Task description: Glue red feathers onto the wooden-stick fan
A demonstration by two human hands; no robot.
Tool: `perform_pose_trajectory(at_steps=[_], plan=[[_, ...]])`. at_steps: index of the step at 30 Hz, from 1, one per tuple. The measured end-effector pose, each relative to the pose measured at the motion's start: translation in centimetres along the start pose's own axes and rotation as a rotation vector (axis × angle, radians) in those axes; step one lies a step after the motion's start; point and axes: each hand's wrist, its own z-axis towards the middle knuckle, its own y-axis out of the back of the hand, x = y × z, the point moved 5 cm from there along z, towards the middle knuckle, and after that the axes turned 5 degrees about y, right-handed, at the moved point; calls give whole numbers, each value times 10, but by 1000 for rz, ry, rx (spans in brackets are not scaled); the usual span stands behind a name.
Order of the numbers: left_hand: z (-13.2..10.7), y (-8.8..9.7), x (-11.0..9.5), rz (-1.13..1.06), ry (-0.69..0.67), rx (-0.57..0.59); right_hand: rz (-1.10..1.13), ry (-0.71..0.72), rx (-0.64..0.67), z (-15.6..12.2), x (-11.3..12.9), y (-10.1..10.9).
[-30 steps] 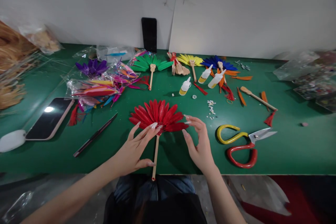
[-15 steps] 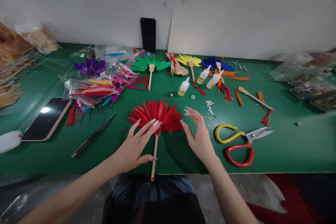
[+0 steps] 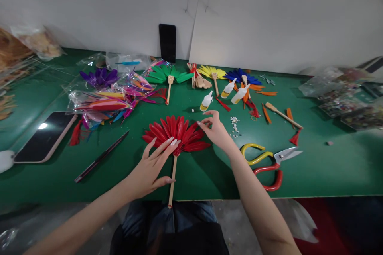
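Observation:
A fan of red feathers (image 3: 173, 127) on a pale wooden handle (image 3: 172, 179) lies flat before me, its handle end reaching the table edge. My left hand (image 3: 154, 167) rests over it with fingers spread, fingertips pressing the feather bases and thumb across the handle. At the fan's upper right, my right hand (image 3: 214, 127) has thumb and index finger drawn together at the tip of a red feather. Just beyond that hand stands a small white glue bottle (image 3: 206, 101). Little white beads (image 3: 235, 123) are scattered to its right.
Yellow-and-red-handled scissors (image 3: 266, 163) lie at right. Left are a dark pen (image 3: 101, 157), a phone (image 3: 44, 137) and bagged feathers (image 3: 103, 103). Behind lie green (image 3: 170, 73), yellow (image 3: 212, 71) and blue (image 3: 243, 75) feather fans and two more glue bottles (image 3: 235, 89).
My right hand has moved up and left to the red feathers, its thumb and index finger closing at a feather tip. My left hand keeps its place on the fan.

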Motion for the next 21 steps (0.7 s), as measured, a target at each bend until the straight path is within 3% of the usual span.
perform_pose_trajectory(at_steps=[21], plan=[[1, -2, 1, -8, 0, 50, 41, -5, -95, 7, -7, -11]])
